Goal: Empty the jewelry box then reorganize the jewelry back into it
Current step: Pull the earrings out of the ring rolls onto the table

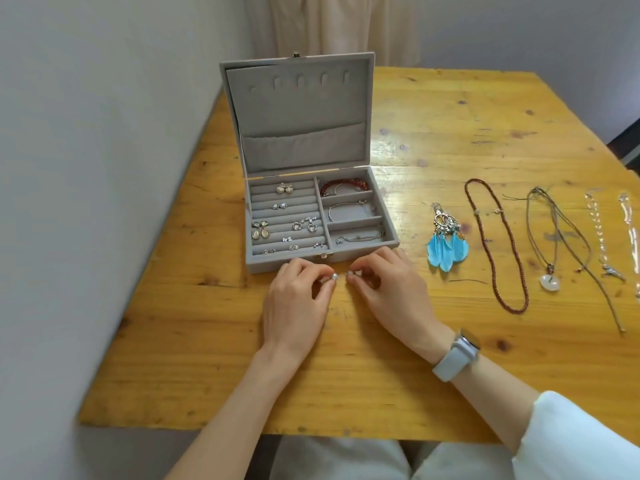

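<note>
I see the grey jewelry box point(322, 259) standing open toward the table's point(450, 109) left edge, its lid upright and its front wall facing me. Just in front of that wall both hands rest low on the wood: my left hand point(294, 299) pinches a small pearl earring point(334, 276) between thumb and forefinger, and my right hand point(391, 289), with a pale watch point(457, 355) on its wrist, pinches a second small stud point(350, 273) the same way; the two studs sit close together, not touching. Inside the box, pairs of earrings point(284, 188) sit in the ridged rows on the left side, while the three right-hand compartments hold a red beaded bracelet point(343, 186) at the back, a thin silver bracelet point(346, 207) in the middle and a fine chain point(360, 236) at the front. To the right of the box, blue feather earrings point(446, 249) lie on the surface, then a brown beaded necklace point(495, 244), a cord necklace with a white ring pendant point(550, 282), and near the right edge two pale chains point(602, 237) that I cannot make out clearly.
</note>
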